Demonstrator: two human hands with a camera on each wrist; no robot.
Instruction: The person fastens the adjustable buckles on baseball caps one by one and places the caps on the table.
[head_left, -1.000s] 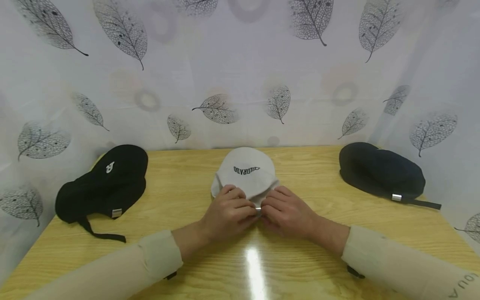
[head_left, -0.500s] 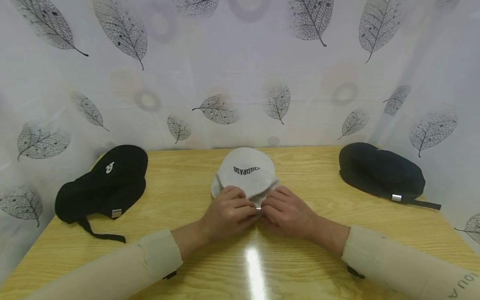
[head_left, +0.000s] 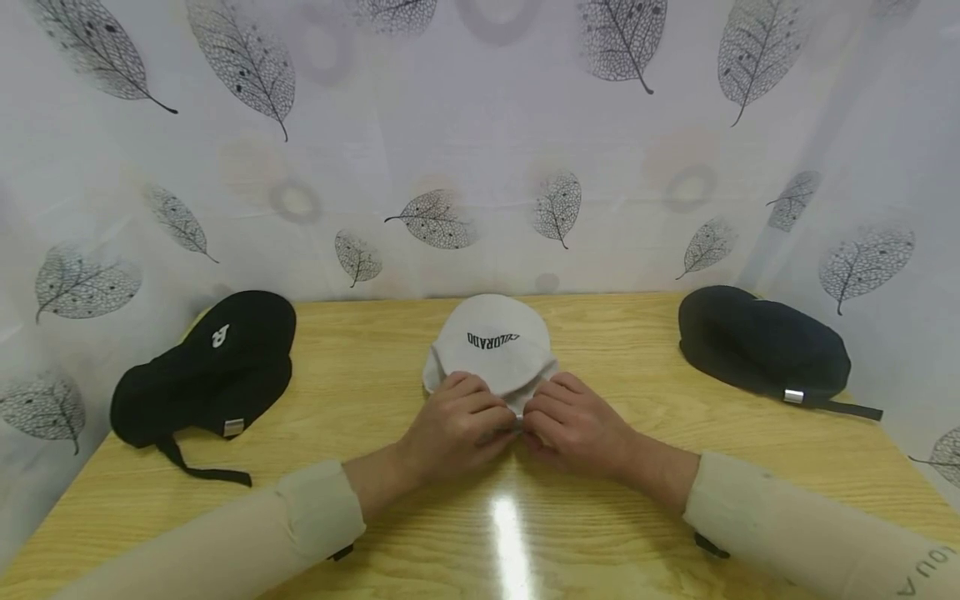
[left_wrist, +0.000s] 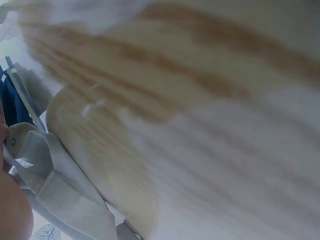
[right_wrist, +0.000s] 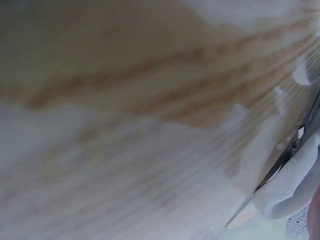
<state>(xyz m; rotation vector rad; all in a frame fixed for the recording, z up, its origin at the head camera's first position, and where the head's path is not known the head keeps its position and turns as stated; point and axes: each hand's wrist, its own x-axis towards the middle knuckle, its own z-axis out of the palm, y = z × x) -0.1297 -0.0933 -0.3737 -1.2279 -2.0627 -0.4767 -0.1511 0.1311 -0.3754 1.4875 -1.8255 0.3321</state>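
Note:
A white cap [head_left: 491, 321] with dark COLORADO lettering lies at the middle of the table, its lettering upside down to me. My left hand [head_left: 459, 423] and right hand [head_left: 576, 425] meet at its near edge. Curled fingers of both hands pinch the strap there, around a small metal buckle [head_left: 519, 421] that peeks out between them. In the left wrist view the cap's pale cloth [left_wrist: 75, 207] shows beside part of the left hand. The right wrist view catches the cap's ribbed inner band [right_wrist: 292, 180] at its edge. My fingers hide most of the strap.
A black cap [head_left: 225, 375] with a white emblem rests on the left, its strap hanging loose. On the right lies a dark navy cap [head_left: 765, 342] with a silver buckle. Behind the wooden table [head_left: 615, 542] hangs a leaf-printed curtain [head_left: 487, 125].
The hands and cap hold nearly the same place. Fingers have shifted slightly at the strap, and less of the metal buckle shows now.

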